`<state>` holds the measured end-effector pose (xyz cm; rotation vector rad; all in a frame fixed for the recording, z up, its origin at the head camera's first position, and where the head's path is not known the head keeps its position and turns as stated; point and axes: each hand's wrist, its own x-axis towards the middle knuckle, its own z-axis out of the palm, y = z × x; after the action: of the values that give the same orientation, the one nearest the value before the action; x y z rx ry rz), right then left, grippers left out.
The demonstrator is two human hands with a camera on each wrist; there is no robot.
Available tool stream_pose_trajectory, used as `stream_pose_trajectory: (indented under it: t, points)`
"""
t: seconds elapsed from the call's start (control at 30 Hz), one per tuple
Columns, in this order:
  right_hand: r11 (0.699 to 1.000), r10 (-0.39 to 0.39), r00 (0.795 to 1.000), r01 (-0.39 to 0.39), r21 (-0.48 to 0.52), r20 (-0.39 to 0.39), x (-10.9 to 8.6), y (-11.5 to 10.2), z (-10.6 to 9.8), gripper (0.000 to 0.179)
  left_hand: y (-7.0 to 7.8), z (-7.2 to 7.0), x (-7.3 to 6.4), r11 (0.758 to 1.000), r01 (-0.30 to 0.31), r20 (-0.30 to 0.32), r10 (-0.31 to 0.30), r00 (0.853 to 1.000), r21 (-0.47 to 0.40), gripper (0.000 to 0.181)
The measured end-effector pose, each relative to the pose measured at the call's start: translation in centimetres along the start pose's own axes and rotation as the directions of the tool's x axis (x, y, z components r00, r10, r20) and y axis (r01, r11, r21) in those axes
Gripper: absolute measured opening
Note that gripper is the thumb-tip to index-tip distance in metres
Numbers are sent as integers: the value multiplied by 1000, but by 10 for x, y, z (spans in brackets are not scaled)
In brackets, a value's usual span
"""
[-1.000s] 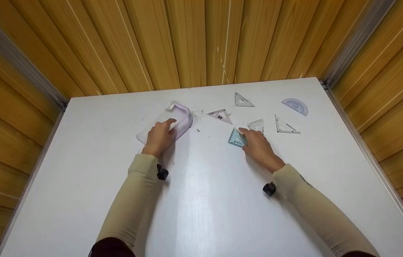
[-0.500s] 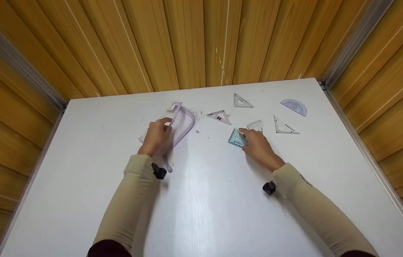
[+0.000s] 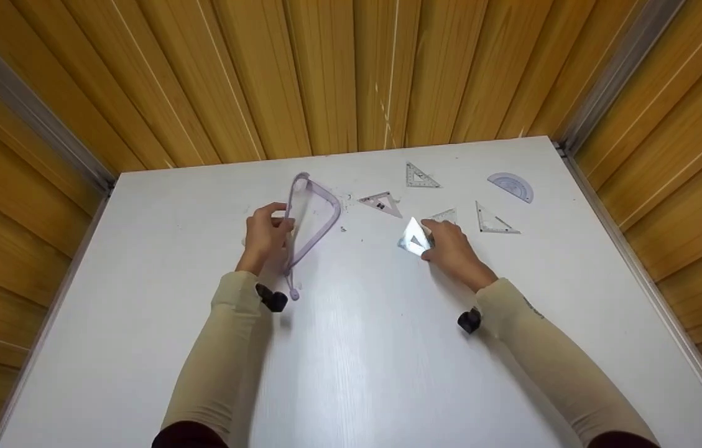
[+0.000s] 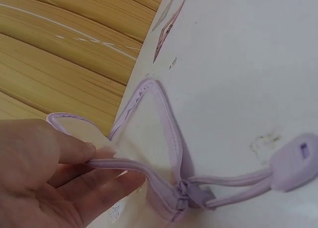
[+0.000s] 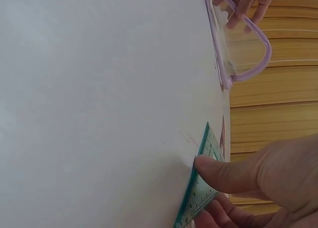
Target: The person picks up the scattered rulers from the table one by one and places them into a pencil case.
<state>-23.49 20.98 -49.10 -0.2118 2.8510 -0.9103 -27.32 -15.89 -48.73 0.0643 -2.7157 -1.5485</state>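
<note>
My left hand [image 3: 262,236] pinches one edge of a clear zip pouch [image 4: 166,114] with lilac trim, thumb on top and fingers beneath. The mouth of the pouch gapes wide, and its lilac zipper pull [image 4: 297,163] hangs toward me. Between the thumb and fingers of my right hand [image 3: 455,249] is a teal triangular set square [image 5: 191,195], tilted up from the white table. Glare turns it bright white in the head view. Just behind that hand lies a clear set square [image 3: 446,216], partly hidden by it.
A pinkish set square [image 3: 382,203] lies between the hands, farther back. Two more clear set squares, one at the back [image 3: 420,176] and one at the right [image 3: 495,219], lie near a bluish protractor [image 3: 512,186]. Wood-look panels [image 3: 326,74] rise behind the table.
My left hand has lifted the pouch's near flap and drawn it leftward, so its mouth spreads apart. My right hand has tipped the teal set square up off the table.
</note>
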Motion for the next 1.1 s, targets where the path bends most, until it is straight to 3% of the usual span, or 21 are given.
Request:
stream_pose_trajectory:
  t: [0.23, 0.43, 0.73, 1.1]
  points:
    - [999, 10, 1000, -10, -44, -10, 0, 1, -3, 60, -5, -3, -2, 987, 54, -37, -61, 997, -151, 35]
    - [999, 43, 999, -43, -33, 19, 0, 1, -5, 58, -10, -5, -3, 969, 89, -28, -99, 995, -232, 34]
    - [997, 52, 999, -52, -51, 14, 0, 0, -12, 49, -9, -8, -3, 942, 146, -2, -154, 988, -303, 36]
    - [1000, 11, 1000, -11, -1, 5, 6, 8, -19, 45, -12, -4, -3, 934, 134, -39, -155, 987, -332, 34]
